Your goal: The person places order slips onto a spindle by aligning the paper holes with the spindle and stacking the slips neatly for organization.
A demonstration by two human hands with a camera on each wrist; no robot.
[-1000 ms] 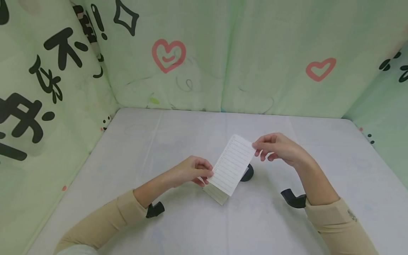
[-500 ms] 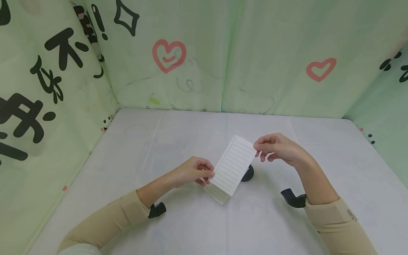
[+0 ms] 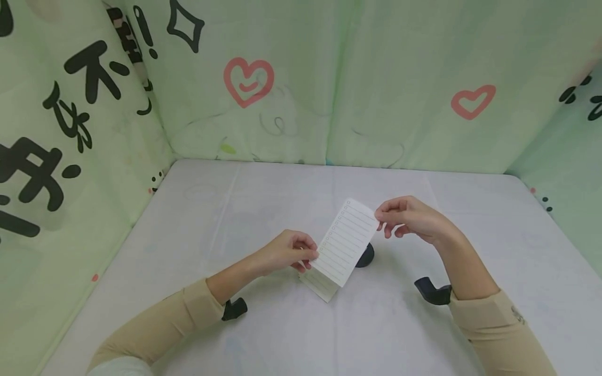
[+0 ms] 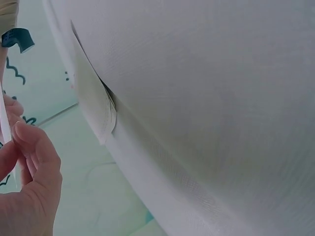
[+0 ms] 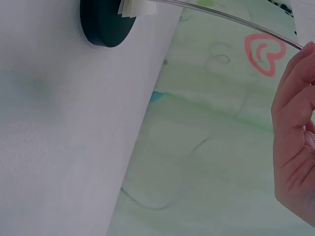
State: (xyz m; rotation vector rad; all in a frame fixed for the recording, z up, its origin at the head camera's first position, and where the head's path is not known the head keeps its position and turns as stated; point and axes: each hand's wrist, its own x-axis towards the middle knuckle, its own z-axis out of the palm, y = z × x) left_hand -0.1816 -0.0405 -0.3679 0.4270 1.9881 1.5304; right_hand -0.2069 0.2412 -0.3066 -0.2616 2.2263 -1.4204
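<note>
Green curtain (image 3: 385,78) with hearts and black letters around white surface (image 3: 263,209), on three sides

Left hand (image 3: 282,253) pinches lower left edge of sheet (image 3: 347,241); right hand (image 3: 411,216) pinches upper right corner, so lined sheet stays lifted and tilted above surface centre

Pad (image 3: 320,284) lies under sheet, likely its source

Dark round base (image 3: 365,256) just behind sheet, partly hidden

Black wrist cameras (image 3: 432,292) under both sleeves
</note>
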